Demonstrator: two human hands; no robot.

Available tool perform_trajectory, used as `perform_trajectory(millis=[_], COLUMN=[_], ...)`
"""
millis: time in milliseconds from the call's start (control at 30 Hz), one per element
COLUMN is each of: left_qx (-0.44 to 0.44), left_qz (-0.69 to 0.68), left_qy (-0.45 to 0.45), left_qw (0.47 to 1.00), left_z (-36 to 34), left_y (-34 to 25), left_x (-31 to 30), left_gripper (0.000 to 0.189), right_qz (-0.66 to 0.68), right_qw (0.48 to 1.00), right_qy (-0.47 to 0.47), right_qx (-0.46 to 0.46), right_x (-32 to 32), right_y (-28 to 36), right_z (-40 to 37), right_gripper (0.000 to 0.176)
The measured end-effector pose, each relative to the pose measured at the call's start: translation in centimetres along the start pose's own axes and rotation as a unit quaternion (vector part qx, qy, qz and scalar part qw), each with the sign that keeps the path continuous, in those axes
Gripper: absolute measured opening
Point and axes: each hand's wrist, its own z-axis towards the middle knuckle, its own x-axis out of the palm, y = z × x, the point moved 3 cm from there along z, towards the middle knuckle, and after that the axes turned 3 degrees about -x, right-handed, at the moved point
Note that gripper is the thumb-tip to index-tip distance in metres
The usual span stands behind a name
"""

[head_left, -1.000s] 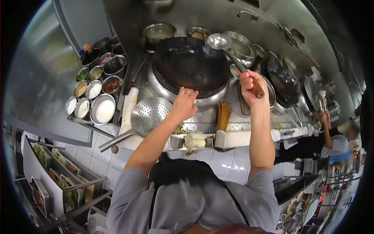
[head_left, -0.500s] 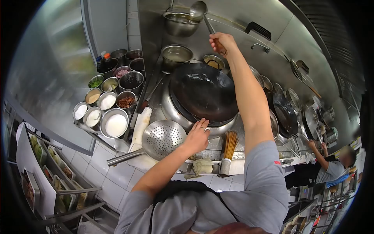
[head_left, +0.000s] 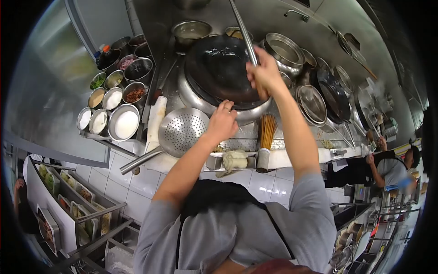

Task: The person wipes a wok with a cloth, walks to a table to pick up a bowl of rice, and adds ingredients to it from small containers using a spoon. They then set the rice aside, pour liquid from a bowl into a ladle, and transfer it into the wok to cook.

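Note:
My right hand (head_left: 265, 75) is closed round the handle of a ladle (head_left: 242, 28), above the right side of the wok. The ladle's bowl is beyond the top edge of the view. The dark wok (head_left: 223, 68) sits tilted on a round steel burner ring (head_left: 255, 113). At its near rim, my left hand (head_left: 222, 122) has its fingers curled over the edge, its thumb partly hidden. Just left of that hand lies a perforated strainer (head_left: 180, 132), its handle towards me. A bamboo brush (head_left: 267, 130) stands upright to the right of the hand.
Steel cups of seasonings, including a white-filled bowl (head_left: 124, 124), stand on the left. Behind the wok is a pot of liquid (head_left: 191, 30). More pots (head_left: 285, 49) and strainers (head_left: 312, 104) line the right. A cloth (head_left: 235, 160) lies in front; another person (head_left: 388, 166) works far right.
The ladle in my right hand has come down from the rear pot towards me, its bowl leaving the view. My left hand stays at the wok's rim. The whole view has shifted.

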Motion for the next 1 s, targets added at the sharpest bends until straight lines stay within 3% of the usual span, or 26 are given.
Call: perform_trajectory(millis=[33,100,167,267,367,600,667,733,767,833,900,967,1000], left_qx=[0.0,-0.01,-0.028,-0.046,-0.092,-0.074,-0.079,-0.088,-0.153,-0.273,-0.31,-0.402,-0.467], left_qz=[-0.001,0.0,0.006,0.028,0.023,0.005,-0.056,-0.132,-0.221,-0.389,-0.423,-0.425,-0.415], left_qy=[-0.007,-0.005,0.004,0.014,0.046,0.013,0.004,0.023,0.104,0.259,0.373,0.37,0.326], left_qw=[1.0,1.0,1.0,0.998,0.994,0.997,0.995,0.987,0.958,0.841,0.766,0.721,0.71], left_z=[0.2,0.4,1.1,1.6,2.8,0.8,-0.7,-3.0,-4.5,-9.0,-14.0,-19.9,-22.9], left_y=[-0.2,-0.4,-0.7,-0.7,-1.0,-2.0,-2.2,-1.9,-1.4,-0.7,1.1,3.8,5.2], left_x=[-0.1,0.0,-0.2,0.9,0.9,0.4,-0.2,-1.3,-1.6,-2.6,-3.5,-3.1,-2.7], left_gripper=[0.029,0.035,0.039,0.047,0.048,0.051,0.043,0.037,0.031,0.02,0.02,0.023,0.025], right_qz=[-0.028,-0.017,0.004,0.082,0.116,0.245,0.279,0.387,0.459,0.6,0.635,0.666,0.67], right_qw=[0.997,0.998,0.991,0.983,0.975,0.932,0.916,0.864,0.817,0.703,0.672,0.646,0.644], right_qy=[-0.024,-0.017,-0.039,0.001,0.001,0.004,0.016,0.029,0.041,0.074,0.077,0.09,0.091], right_qx=[0.061,0.065,0.128,0.163,0.192,0.266,0.287,0.322,0.347,0.375,0.373,0.361,0.357], right_x=[-0.8,-2.1,-2.9,-4.1,-5.0,-5.7,-5.5,-4.9,-4.7,-4.2,-3.4,-2.7,-2.4], right_y=[-0.8,-2.6,-5.0,-8.3,-10.1,-12.5,-11.9,-11.8,-11.3,-11.7,-10.1,-8.2,-7.2], right_z=[-3.1,-8.6,-13.2,-16.7,-17.5,-15.3,-15.0,-14.9,-14.9,-14.5,-14.2,-13.6,-12.9], right_gripper=[0.067,0.063,0.063,0.027,0.004,0.005,0.007,0.015,0.018,0.032,0.031,0.035,0.035])
